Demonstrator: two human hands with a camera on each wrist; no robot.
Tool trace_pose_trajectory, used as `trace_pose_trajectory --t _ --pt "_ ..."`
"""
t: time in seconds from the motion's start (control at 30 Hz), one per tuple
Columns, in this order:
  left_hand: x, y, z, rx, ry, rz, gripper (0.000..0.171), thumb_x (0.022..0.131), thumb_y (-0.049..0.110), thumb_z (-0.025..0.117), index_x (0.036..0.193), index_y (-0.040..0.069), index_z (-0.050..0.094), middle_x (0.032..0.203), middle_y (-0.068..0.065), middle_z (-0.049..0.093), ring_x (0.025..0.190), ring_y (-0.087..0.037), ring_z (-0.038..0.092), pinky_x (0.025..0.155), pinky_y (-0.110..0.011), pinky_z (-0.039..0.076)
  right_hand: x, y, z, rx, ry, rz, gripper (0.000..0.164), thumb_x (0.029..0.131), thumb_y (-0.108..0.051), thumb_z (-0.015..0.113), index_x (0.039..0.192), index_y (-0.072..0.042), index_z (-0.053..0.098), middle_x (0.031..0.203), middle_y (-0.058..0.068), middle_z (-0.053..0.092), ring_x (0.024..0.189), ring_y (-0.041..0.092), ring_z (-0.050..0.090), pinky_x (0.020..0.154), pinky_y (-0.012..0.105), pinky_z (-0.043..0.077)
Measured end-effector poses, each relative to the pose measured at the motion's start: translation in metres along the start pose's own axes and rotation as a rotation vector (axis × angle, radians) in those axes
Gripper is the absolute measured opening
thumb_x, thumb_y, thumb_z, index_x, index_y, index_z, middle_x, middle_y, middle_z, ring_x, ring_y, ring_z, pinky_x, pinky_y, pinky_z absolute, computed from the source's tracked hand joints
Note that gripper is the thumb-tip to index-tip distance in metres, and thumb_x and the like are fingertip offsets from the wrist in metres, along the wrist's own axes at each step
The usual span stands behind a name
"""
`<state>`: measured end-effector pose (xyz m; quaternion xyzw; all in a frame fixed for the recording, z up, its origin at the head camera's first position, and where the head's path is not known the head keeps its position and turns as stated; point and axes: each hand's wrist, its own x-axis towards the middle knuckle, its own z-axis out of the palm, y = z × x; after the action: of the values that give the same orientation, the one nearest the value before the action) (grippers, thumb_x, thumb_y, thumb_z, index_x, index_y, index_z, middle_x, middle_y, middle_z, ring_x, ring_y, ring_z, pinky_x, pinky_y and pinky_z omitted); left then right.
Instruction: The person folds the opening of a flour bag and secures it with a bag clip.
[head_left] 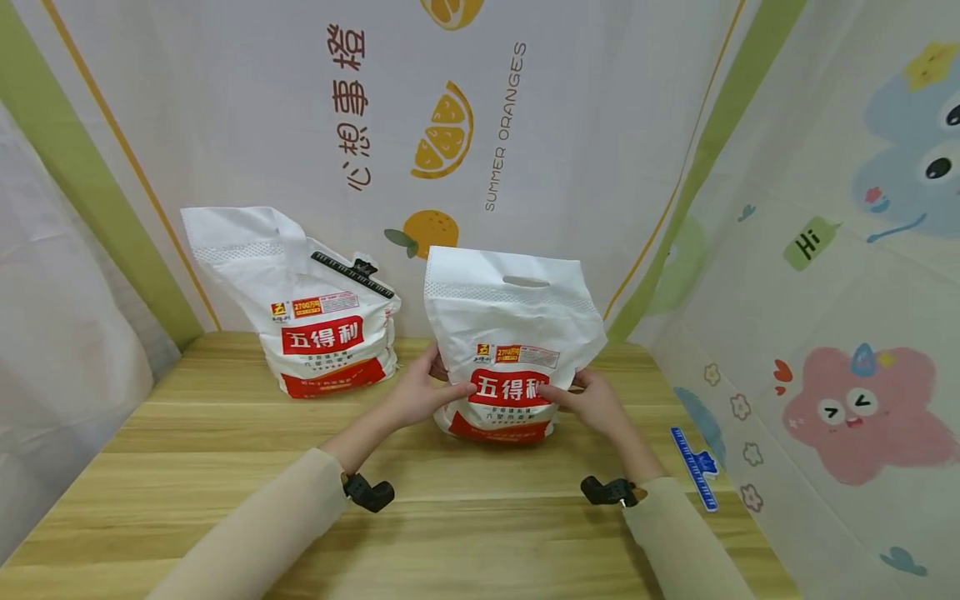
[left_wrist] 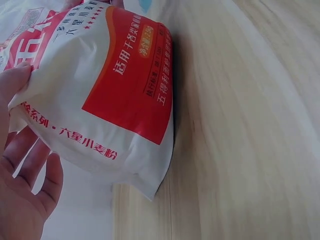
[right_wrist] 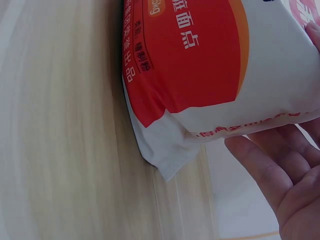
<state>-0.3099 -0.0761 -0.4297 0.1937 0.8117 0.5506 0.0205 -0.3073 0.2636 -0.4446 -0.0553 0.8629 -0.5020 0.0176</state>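
Observation:
A white and red flour bag (head_left: pixel 514 350) stands upright on the wooden table, its top with the handle slot rising unfolded. My left hand (head_left: pixel 420 395) grips its left side, the thumb on the front print and the other fingers reaching round the side. On the opposite side my right hand (head_left: pixel 597 402) holds it the same way, thumb near the red label. Both wrist views show the bag's lower edge (left_wrist: pixel 145 172) against the tabletop, with fingers (right_wrist: pixel 267 170) at its side.
At the left stands a second flour bag (head_left: pixel 330 342), its top slanted over and a black sealing clip (head_left: pixel 352 273) across it. A blue clip (head_left: pixel 697 468) lies near the table's right edge. Printed curtains (head_left: pixel 600 125) hang behind and beside the table (head_left: pixel 480 533).

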Motion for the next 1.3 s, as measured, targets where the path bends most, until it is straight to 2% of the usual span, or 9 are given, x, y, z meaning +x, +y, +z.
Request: trace_pose_trajectory --t 0.2,0.4,0.57,0.77,1.03,1.3 --pt "-0.016 -0.004 -0.013 0.012 0.014 0.015 0.068 0.096 0.025 0.088 0.149 0.003 0.052 0.124 -0.016 0.070 0.109 -0.027 0.069 0.091 -0.034 0.058 -0.002 -0.010 0.015 0.023 -0.030 -0.004 0.068 0.092 -0.048 0.089 0.143 -0.010 0.066 0.142 0.016 0.072 0.132 0.037 0.071 0.096 0.043 0.066" --pt "-0.031 -0.009 -0.026 0.036 0.029 0.012 0.068 0.095 0.028 0.089 0.149 0.007 0.052 0.121 -0.013 0.071 0.106 -0.024 0.070 0.088 -0.034 0.057 -0.005 -0.018 0.028 0.043 -0.052 -0.042 0.063 0.092 -0.043 0.090 0.141 -0.008 0.068 0.138 0.017 0.074 0.127 0.036 0.074 0.095 0.043 0.066" --pt "-0.042 -0.011 -0.033 0.042 0.038 0.008 0.067 0.094 0.031 0.089 0.147 0.008 0.054 0.119 -0.012 0.071 0.104 -0.022 0.070 0.086 -0.037 0.057 -0.009 -0.025 0.036 0.076 -0.074 -0.036 0.062 0.092 -0.040 0.091 0.140 -0.008 0.068 0.136 0.015 0.075 0.124 0.034 0.074 0.096 0.044 0.066" --pt "-0.054 -0.012 -0.040 0.063 0.052 0.009 0.066 0.094 0.030 0.089 0.145 0.007 0.054 0.117 -0.011 0.071 0.102 -0.020 0.069 0.083 -0.035 0.057 -0.012 -0.030 0.045 0.077 -0.082 -0.036 0.063 0.089 -0.044 0.092 0.139 -0.014 0.069 0.134 0.011 0.076 0.120 0.031 0.075 0.094 0.044 0.066" --pt "-0.067 -0.013 -0.047 0.068 0.064 -0.001 0.064 0.094 0.029 0.089 0.144 0.008 0.054 0.117 -0.012 0.069 0.103 -0.022 0.068 0.082 -0.034 0.058 -0.015 -0.031 0.056 0.067 -0.089 -0.090 0.061 0.089 -0.044 0.092 0.138 -0.015 0.070 0.131 0.009 0.077 0.112 0.027 0.077 0.089 0.041 0.066" --pt "-0.076 -0.013 -0.053 0.081 0.074 -0.015 0.064 0.093 0.029 0.090 0.142 0.009 0.054 0.118 -0.011 0.069 0.103 -0.022 0.066 0.078 -0.032 0.057 -0.018 -0.035 0.063 0.037 -0.079 -0.095 0.062 0.088 -0.047 0.093 0.136 -0.014 0.071 0.128 0.008 0.078 0.111 0.026 0.077 0.089 0.041 0.066"
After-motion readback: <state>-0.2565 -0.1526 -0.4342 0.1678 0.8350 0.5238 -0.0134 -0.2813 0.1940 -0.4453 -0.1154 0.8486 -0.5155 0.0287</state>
